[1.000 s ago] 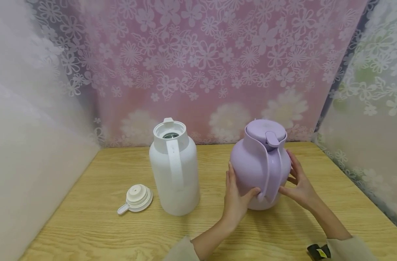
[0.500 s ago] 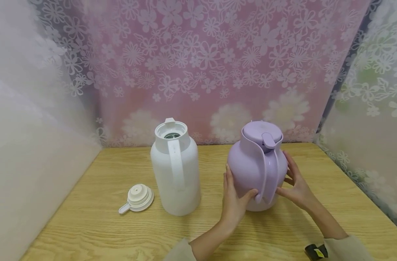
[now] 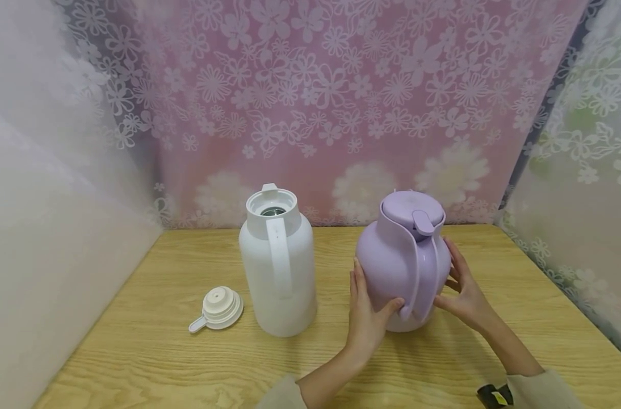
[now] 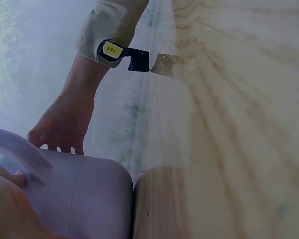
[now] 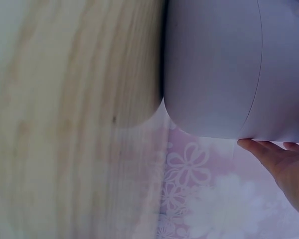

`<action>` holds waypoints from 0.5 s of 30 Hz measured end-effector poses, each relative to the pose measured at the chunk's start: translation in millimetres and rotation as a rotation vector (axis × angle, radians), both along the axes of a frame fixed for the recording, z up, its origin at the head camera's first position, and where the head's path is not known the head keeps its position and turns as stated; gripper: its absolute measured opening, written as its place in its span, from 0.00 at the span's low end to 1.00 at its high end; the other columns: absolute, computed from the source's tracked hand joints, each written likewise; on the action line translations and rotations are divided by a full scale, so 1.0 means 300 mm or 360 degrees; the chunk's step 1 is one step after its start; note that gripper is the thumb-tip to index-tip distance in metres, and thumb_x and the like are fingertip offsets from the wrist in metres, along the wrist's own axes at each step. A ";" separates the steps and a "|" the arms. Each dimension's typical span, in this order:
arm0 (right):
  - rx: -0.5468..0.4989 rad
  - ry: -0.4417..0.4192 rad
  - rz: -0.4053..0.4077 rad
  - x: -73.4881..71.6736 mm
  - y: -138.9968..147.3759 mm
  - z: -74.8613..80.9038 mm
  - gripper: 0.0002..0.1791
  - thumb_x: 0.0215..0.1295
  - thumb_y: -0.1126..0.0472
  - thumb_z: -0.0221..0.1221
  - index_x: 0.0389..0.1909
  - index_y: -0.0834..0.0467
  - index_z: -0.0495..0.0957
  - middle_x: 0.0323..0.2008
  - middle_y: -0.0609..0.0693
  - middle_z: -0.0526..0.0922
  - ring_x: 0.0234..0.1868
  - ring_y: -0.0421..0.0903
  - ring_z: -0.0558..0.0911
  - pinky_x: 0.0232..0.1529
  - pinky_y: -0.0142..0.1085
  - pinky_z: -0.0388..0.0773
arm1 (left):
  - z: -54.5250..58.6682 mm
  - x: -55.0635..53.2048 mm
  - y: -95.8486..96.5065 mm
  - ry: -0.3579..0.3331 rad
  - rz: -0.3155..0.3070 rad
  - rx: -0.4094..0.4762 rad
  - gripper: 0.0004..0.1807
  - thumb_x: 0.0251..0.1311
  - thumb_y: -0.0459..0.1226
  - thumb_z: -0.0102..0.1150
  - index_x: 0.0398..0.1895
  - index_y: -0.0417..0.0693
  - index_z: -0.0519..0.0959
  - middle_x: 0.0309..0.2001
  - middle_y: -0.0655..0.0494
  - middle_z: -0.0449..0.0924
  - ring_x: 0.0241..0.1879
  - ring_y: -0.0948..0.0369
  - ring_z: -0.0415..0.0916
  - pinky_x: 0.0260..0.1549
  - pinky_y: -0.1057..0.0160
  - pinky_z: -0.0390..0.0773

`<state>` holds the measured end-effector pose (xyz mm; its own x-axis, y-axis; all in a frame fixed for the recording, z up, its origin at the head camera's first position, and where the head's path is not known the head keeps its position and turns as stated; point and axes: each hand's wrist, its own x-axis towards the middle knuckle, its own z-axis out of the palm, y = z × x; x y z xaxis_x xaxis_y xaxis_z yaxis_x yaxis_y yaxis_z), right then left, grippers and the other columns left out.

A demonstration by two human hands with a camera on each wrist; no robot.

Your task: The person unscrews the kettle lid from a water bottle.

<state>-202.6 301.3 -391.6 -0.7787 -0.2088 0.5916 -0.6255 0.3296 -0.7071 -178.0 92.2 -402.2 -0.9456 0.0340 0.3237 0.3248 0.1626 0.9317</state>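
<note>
A rounded purple thermos jug [image 3: 384,255] stands on the table at the right of the head view, its lid on. The jug's ribbed handle faces me. My left hand [image 3: 364,318] holds its left side, thumb beside the foot of the handle. On the other side my right hand [image 3: 466,295] holds the jug with fingers round the side and thumb near the handle. Part of the right hand's fingers is hidden behind the jug in the head view. In the right wrist view, the right hand's fingertips [image 5: 246,143] touch the purple wall.
To the left stands a white thermos jug [image 3: 280,272], its mouth uncovered and handle toward me. A cream stopper lid [image 3: 219,307] with a tab lies beside it on the wooden table [image 3: 188,369]. Floral curtain [image 3: 310,113] closes off the back; pale sheets flank both sides.
The purple jug has shifted slightly left with both hands still on it. The head view has turned a little. The white jug and stopper lid stay in place.
</note>
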 end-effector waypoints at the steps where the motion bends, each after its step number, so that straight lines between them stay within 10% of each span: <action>1: -0.0005 0.0003 0.0003 0.000 0.002 -0.001 0.60 0.38 0.87 0.60 0.72 0.57 0.40 0.66 0.39 0.51 0.56 0.30 0.63 0.46 0.21 0.66 | -0.001 -0.001 0.003 0.0006 0.0006 -0.0006 0.55 0.48 0.48 0.65 0.73 0.52 0.38 0.68 0.34 0.40 0.65 0.39 0.44 0.56 0.39 0.52; 15: 0.0000 0.0062 -0.0002 -0.002 0.050 0.011 0.61 0.34 0.88 0.60 0.71 0.59 0.41 0.65 0.39 0.53 0.56 0.31 0.64 0.46 0.21 0.66 | 0.008 -0.003 0.053 0.0058 0.0010 0.0007 0.56 0.47 0.47 0.65 0.73 0.48 0.39 0.67 0.31 0.40 0.64 0.38 0.43 0.56 0.38 0.52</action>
